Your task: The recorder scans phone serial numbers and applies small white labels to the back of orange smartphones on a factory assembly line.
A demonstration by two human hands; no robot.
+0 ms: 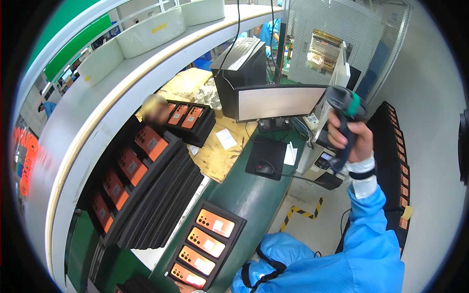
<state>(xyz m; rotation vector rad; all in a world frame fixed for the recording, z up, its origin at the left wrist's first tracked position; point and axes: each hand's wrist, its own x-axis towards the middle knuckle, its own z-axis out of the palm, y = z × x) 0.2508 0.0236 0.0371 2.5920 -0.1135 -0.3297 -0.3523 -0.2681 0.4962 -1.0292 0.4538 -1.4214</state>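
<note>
My right hand (pixel 359 139) is raised at the right, wrapped round the dark grip of a barcode scanner (pixel 348 105) with a green band. It is held up beside the monitor. On the green table below lies a black tray (pixel 238 232) with several orange phones (pixel 207 241) in a row, camera lenses showing and a pale label on each. At the bottom edge of the picture my left hand (pixel 185 288) grips the near end of this tray by the lowest phone; most of the hand is cut off.
A tall stack of black trays (pixel 161 205) stands at the left, orange phones (pixel 131 166) in the top one. Behind are another tray stack (pixel 195 129), a monitor (pixel 278 102), a mouse (pixel 265 168) on a black pad and a computer case (pixel 229 90). More trays (pixel 383 161) line the right wall.
</note>
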